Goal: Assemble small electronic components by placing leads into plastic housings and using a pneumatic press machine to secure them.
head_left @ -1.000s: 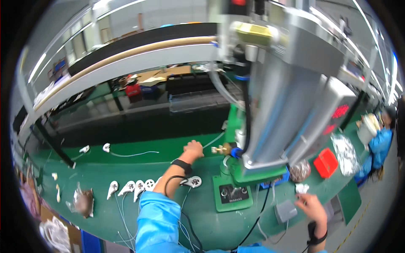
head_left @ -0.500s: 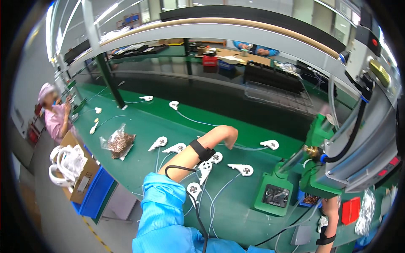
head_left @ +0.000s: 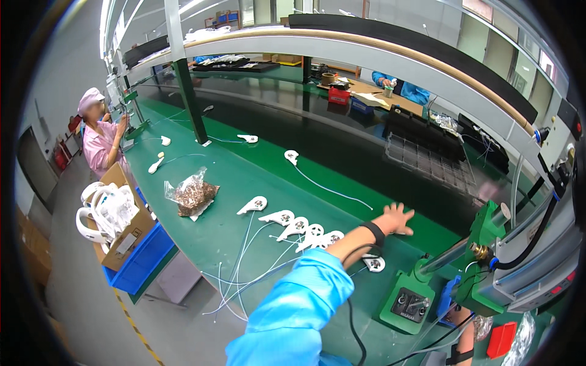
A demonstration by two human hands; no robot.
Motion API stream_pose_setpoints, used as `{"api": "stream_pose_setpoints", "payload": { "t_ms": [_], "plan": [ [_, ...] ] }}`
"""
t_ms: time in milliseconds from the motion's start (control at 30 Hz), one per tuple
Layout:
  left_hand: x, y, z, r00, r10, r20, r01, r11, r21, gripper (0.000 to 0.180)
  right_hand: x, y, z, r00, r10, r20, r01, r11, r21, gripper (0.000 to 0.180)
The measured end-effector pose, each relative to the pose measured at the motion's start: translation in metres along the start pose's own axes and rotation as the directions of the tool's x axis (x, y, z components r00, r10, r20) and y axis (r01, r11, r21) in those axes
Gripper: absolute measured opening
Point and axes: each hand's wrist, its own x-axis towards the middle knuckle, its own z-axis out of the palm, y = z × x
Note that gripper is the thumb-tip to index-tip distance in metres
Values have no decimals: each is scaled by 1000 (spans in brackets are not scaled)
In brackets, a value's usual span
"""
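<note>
While the left grip (head_left: 398, 219) is held spread over the green surface (head_left: 226, 238) in the head view, white cabled parts (head_left: 295, 227) are laid in a row to its left. The right grip (head_left: 461, 316) is partly hidden by the green press (head_left: 480, 296), near a blue bin (head_left: 449, 294), so whether it is closed cannot be told.

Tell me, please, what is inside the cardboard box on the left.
White curved parts show in the cardboard box, some rising above its rim; anything beneath them is covered.
</note>
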Motion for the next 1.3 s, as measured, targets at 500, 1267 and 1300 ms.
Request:
{"api": "stream_pose_setpoints", "payload": {
  "t_ms": [500,1267,1300],
  "plan": [
    [-14,-28,17,973,-232,-2,231,969,-89,71,-18,10,-16,997,74,3,-74,997,-26,17],
    [-203,138,-84,937,261,-233,-341,828,-446,49,-119,-95,-161,864,503,13,-219,352,910,14],
    [-203,137,-77,926,271,-264,-365,820,-441,49,-121,-98,-160,873,488,14,-201,333,921,14]
  ]
}}
